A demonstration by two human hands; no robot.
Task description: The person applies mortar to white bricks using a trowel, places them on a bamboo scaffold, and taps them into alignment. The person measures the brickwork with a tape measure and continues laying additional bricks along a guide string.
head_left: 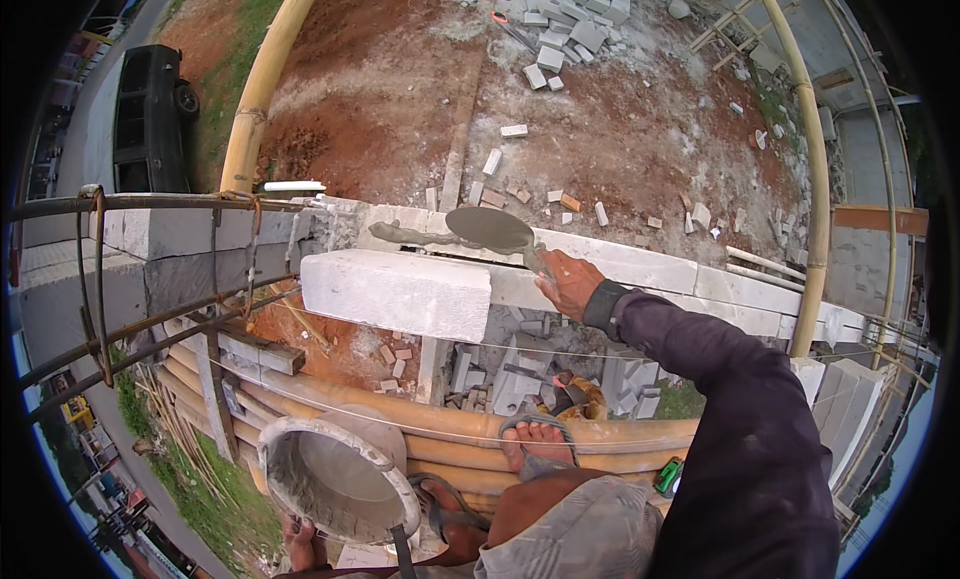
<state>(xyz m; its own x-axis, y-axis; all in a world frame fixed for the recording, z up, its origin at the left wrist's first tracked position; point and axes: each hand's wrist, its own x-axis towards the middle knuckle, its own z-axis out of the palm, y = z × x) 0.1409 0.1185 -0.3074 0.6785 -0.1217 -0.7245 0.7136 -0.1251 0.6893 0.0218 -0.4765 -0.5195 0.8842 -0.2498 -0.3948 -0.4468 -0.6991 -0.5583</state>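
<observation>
My right hand (568, 284) grips a trowel, whose rounded blade (490, 229) carries grey mortar over the wall top. A strip of mortar (405, 235) lies along the white block wall (670, 269). A loose white block (395, 294) rests along the near side of this strip, left of my right hand. My left hand (300, 539) is low at the left, fingers curled beside the grey mortar bucket (338, 479); what they grip is partly hidden by it.
Rebar (100, 279) juts along the left wall. Bamboo poles (810, 209) stand upright, and more form the platform (640, 429) under my sandalled feet, below a taut string. A green tool (668, 477) lies there. Scattered blocks (570, 34) lie below; a dark vehicle (140, 119) is at left.
</observation>
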